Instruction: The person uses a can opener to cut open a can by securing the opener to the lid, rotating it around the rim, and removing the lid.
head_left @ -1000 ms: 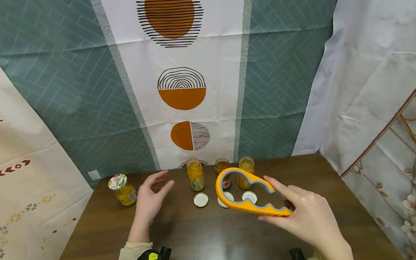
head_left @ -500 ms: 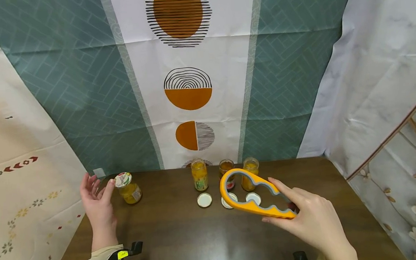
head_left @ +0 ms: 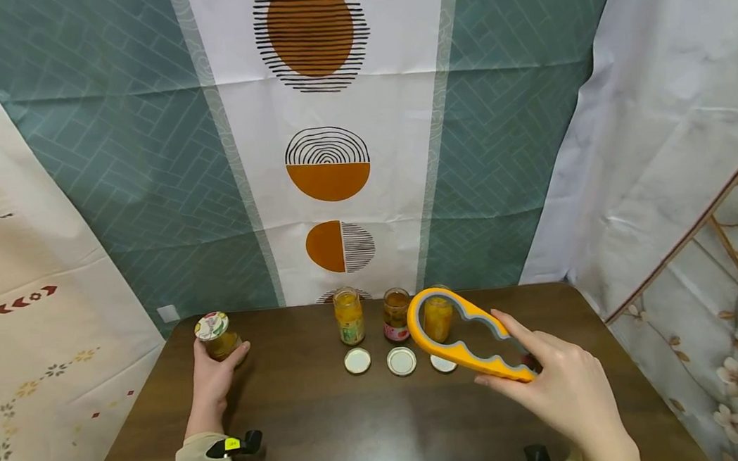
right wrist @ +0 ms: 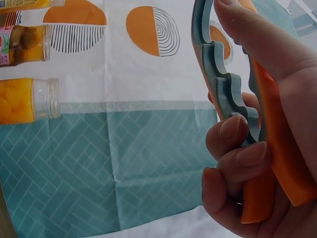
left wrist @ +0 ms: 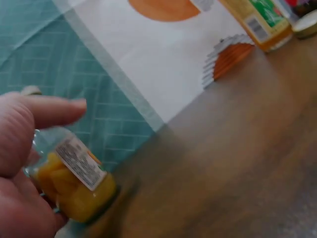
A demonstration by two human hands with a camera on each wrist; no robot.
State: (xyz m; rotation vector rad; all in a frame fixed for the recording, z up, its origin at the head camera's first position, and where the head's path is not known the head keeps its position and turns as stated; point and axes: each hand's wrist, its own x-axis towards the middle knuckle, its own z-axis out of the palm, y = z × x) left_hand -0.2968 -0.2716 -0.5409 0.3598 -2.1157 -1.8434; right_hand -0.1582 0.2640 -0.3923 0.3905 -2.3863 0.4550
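At the table's far left, my left hand (head_left: 212, 381) grips a lidded glass jar (head_left: 220, 344) of yellow fruit, fingers and thumb around its sides. A patterned lid (head_left: 212, 326) tops this jar. The left wrist view shows the jar's white label (left wrist: 81, 161) beside the thumb. My right hand (head_left: 558, 374) holds a yellow jar opener (head_left: 459, 352) with a grey scalloped inner edge, raised above the table. In the right wrist view, curled fingers (right wrist: 233, 153) wrap around the opener's handles (right wrist: 287, 144).
Along the back edge stand several open jars: one of yellow fruit (head_left: 349, 320), a darker one (head_left: 396, 317), and another yellow one (head_left: 438, 319) partly behind the opener. Loose lids (head_left: 357, 361) lie before them, one partly covered by the opener. A patterned cloth (head_left: 336, 105) hangs behind the brown table (head_left: 356, 429).
My left hand has moved left from the middle of the table, swung past the lidded jar, and taken hold of it. The right hand keeps the opener nearly in place.
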